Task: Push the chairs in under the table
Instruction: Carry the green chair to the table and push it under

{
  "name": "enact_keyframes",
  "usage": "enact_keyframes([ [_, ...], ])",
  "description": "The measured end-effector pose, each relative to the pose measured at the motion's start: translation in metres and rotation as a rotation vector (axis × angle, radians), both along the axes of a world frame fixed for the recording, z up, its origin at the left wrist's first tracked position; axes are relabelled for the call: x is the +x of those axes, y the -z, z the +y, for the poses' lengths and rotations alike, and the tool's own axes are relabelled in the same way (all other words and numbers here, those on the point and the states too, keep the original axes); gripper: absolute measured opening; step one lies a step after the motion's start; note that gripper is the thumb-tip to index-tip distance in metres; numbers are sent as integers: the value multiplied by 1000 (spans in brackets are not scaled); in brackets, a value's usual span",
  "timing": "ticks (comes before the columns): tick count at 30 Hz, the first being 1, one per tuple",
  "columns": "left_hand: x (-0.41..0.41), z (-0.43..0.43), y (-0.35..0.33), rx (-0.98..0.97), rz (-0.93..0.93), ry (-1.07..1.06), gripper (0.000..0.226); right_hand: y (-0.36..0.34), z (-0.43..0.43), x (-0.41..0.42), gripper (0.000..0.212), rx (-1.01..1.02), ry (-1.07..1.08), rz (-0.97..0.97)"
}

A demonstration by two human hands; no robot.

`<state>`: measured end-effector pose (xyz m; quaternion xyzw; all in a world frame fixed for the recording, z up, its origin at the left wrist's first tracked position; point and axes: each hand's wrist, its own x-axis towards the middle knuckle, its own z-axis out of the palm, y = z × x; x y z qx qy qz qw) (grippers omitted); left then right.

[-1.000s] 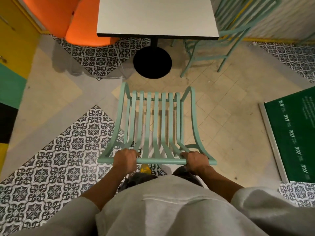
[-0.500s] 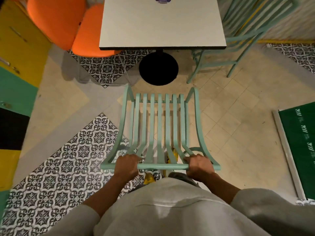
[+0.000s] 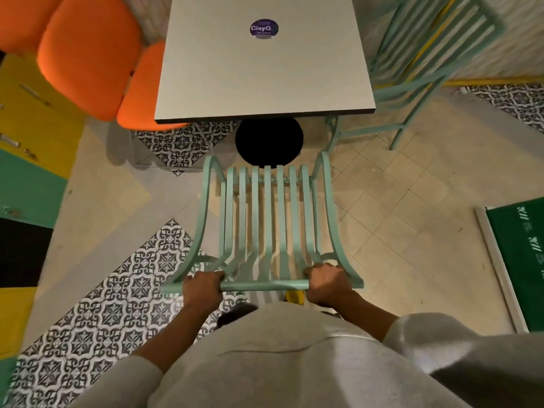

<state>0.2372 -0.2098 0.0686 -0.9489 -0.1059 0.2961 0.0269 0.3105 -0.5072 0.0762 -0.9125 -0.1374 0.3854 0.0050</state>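
Note:
A mint-green slatted metal chair (image 3: 266, 219) stands in front of me, its front edge just short of the near edge of the square white table (image 3: 262, 72). My left hand (image 3: 202, 290) grips the chair's top back rail at its left end. My right hand (image 3: 326, 285) grips the same rail at its right end. The table's round black base (image 3: 269, 141) shows on the floor just beyond the chair's front. A second mint-green chair (image 3: 418, 69) stands at the table's right side, and an orange padded chair (image 3: 97, 60) at its left.
A purple round sticker (image 3: 264, 28) lies on the tabletop. A green board (image 3: 521, 260) leans at the right. Yellow, green and black wall panels (image 3: 26, 178) run along the left. The floor mixes patterned tiles (image 3: 117, 298) and plain beige tiles.
The chair has slid forward towards the table with both hands on its back rail; its front now reaches the black base, and more of the tabletop has come into view.

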Motion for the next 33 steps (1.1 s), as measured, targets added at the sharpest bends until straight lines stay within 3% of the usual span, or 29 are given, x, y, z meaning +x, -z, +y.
enact_keyframes([
  [10, 47, 14, -4, -19, 90, 55, 37, 3, 8, 37, 34, 44, -113, -26],
  [19, 109, 40, 3, -105, 211, 194, 49, 5, 26, 90, 39, -40, -147, 1],
  [25, 152, 61, 10, -165, 126, 258, 69, -2, 49, 123, 41, -99, -32, -28],
  [29, 168, 70, 7, -145, 102, 274, 41, -3, 59, 138, 49, -113, 33, -13],
  [33, 181, 77, 11, -139, 65, 278, 34, -1, 65, 148, 53, -150, 65, -41],
])
